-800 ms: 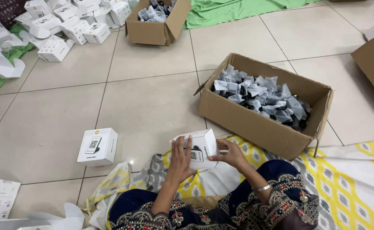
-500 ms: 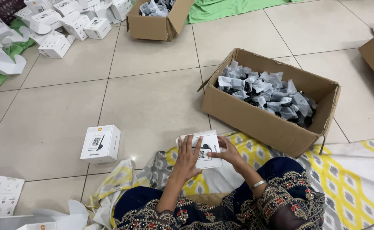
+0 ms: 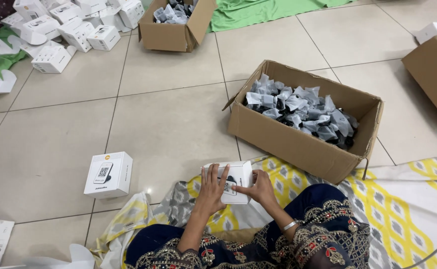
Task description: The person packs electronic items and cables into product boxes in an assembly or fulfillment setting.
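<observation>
While we sit on a patterned cloth of yellow, grey and white diamonds, both our hands close on one small white box held just above our lap. Our left hand lies flat over its near face with the fingers spread, and our right hand clasps the other side, thumb and fingers pressing the smooth card. It is a neat cube with a dark picture printed on one face.

On the glossy beige floor tiles to our left stands a second white box of the same kind, apart from our hands. Just beyond our knees sits a big open carton of brown corrugated cardboard, filled with crinkled clear bags around dark things. Farther off, a smaller open carton holds more such bags, and a heap of white boxes spreads across the far left, beside a green sheet.
</observation>
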